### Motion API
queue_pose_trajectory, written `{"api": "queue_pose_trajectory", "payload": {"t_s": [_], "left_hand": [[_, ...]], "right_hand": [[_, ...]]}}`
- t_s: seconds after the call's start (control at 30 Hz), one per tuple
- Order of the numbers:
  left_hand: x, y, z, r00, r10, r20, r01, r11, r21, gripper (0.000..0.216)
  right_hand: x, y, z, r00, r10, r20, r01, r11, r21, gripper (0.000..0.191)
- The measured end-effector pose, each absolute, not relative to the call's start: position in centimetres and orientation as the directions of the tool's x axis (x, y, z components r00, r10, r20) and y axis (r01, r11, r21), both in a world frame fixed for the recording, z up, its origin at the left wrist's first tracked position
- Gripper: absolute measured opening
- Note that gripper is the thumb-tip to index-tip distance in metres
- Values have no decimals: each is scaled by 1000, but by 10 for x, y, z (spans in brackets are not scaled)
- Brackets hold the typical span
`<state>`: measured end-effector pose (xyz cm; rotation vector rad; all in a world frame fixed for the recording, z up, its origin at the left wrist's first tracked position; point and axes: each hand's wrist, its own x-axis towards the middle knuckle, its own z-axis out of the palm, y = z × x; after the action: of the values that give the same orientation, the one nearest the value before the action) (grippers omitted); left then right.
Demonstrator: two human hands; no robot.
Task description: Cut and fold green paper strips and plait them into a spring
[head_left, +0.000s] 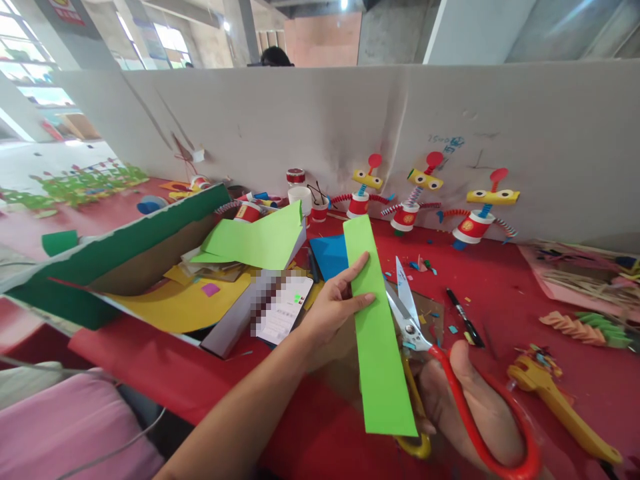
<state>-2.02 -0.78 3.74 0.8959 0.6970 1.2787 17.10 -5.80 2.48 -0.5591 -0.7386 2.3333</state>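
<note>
Your left hand (336,308) grasps a green paper strip (376,360) along its left edge, with 2 digits lying across the front of it. The strip is held up in front of you at a slight tilt, its far end leaning left. Your right hand (487,408) is wrapped around the handles of red-handled scissors (411,329), whose 2 blades stand apart and point away from you, just beside the strip's right edge. A yellow loop (423,448) shows partly behind the strip's near end. Beyond the far end lies blue paper (326,257), and left of your left hand is a phone (286,308), its screen lit and partly blurred. Farther left, an open box (45,290) with green sides holds yellow paper (185,312) and a larger green sheet (255,235). To your right, a black marker (464,319) and a yellow tool (563,393) lie on the red tabletop (493,275). At the back, 3 cup figures (473,227) with yellow tube heads stand before a pale partition (300,123).
</note>
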Motion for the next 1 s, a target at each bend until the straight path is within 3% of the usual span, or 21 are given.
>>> {"api": "queue_pose_trajectory", "payload": {"t_s": [0.13, 0.3, 0.5, 1.0], "left_hand": [[-12, -11, 36, 199, 980, 18, -477, 81, 875, 71], [-7, -10, 31, 24, 998, -55, -450, 60, 891, 46], [-9, -7, 29, 33, 999, -29, -427, 40, 904, 56], [-12, -3, 26, 29, 1000, 6, -430, 7, 903, 59]], "right_hand": [[170, -59, 25, -680, 696, -231, -445, -642, -624, 49], [171, -58, 22, -718, 646, -260, -388, -682, -621, 53], [167, -61, 20, -714, 659, -237, -400, -662, -634, 55], [173, -57, 30, -736, 629, -253, -376, -689, -619, 54]]}}
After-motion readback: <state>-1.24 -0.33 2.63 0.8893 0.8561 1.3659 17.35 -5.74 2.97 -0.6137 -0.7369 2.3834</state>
